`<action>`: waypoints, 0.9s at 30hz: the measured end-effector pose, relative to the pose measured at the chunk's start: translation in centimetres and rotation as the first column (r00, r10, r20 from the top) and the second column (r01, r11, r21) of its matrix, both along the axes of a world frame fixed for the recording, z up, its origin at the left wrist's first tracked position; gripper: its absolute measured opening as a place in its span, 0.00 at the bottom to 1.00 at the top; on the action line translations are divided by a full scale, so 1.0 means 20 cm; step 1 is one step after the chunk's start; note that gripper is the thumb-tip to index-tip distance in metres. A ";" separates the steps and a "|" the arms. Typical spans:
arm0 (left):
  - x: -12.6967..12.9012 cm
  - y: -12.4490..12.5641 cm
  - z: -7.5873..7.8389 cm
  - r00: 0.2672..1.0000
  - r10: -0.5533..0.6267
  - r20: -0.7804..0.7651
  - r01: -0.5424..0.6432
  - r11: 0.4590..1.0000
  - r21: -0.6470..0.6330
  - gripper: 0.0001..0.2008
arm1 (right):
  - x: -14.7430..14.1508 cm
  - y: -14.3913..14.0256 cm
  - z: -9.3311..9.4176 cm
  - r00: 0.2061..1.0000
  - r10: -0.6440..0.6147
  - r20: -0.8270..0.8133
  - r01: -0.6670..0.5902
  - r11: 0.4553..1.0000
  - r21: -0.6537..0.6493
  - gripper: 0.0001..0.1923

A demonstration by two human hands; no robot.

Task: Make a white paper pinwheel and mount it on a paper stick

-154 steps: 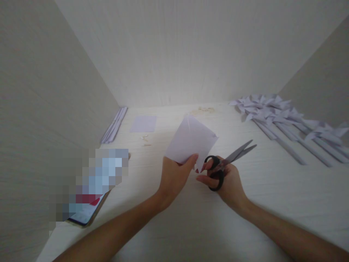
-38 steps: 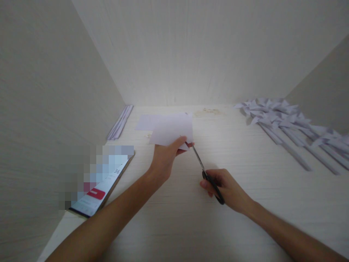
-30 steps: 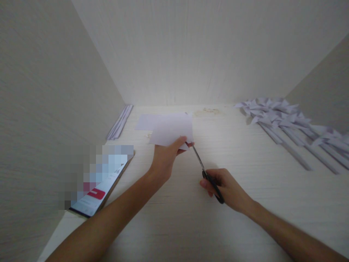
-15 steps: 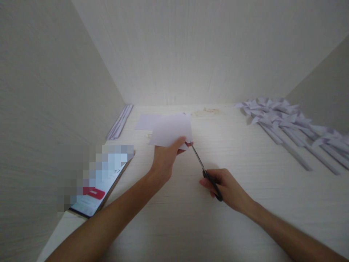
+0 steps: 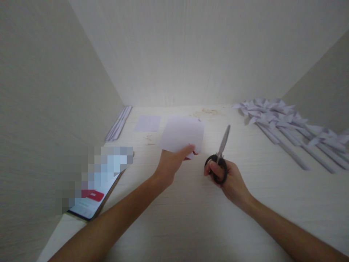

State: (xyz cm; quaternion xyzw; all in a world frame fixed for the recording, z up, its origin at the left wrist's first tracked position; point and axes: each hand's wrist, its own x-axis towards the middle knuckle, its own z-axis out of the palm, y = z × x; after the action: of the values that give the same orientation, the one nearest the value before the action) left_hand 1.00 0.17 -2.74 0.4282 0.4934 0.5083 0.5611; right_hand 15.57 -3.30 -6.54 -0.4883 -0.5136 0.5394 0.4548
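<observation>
My left hand (image 5: pixel 174 162) pinches a pale sheet of paper (image 5: pixel 182 133) by its near right corner, thumb on top and the other fingers mostly hidden underneath. Held above the table, the sheet shows a small nick at its far right corner. To its right, my right hand (image 5: pixel 225 176) is closed round the black handles of a pair of scissors (image 5: pixel 223 143). Their blades are together, point away from me and stand apart from the paper. Beyond my left hand a smaller pale paper square (image 5: pixel 148 123) lies flat on the table (image 5: pixel 191 214).
At the right lie several paper pinwheels (image 5: pixel 272 112) with rolled paper sticks (image 5: pixel 289 153). Folded paper strips (image 5: pixel 119 123) rest along the left wall. A phone (image 5: pixel 95 194) with a lit screen is beside my left forearm. Walls (image 5: pixel 177 54) enclose the back and sides.
The scissors have come away from the paper's corner and turned upward, their blades now clear of it. My left hand has shifted the sheet slightly right and nearer, uncovering more of the paper square.
</observation>
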 end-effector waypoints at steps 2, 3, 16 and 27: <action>0.02 -0.02 -0.02 0.993 -0.086 -0.080 0.084 0.996 -0.035 0.08 | 0.01 0.02 -0.02 0.989 -0.102 -0.111 0.100 0.995 -0.017 0.12; 0.03 -0.03 -0.04 0.989 -0.103 -0.109 0.099 0.994 -0.034 0.08 | 0.01 0.02 -0.03 0.977 -0.142 -0.157 0.140 0.990 -0.027 0.10; -0.05 0.07 -0.06 0.952 -0.232 0.202 0.247 0.968 -0.051 0.10 | 0.02 0.06 -0.02 0.894 -0.352 -0.275 0.358 0.933 -0.031 0.11; -0.11 0.09 -0.06 0.816 -0.561 0.138 0.577 0.797 -0.176 0.09 | 0.04 0.08 -0.01 0.853 -0.367 -0.370 0.343 0.930 -0.132 0.09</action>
State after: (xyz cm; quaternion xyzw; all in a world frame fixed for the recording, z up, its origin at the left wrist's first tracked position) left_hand -1.20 1.93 -3.84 0.4747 0.3703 0.2776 0.7486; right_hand 16.34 -1.68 -6.65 -0.4718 -0.2974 0.5475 0.6238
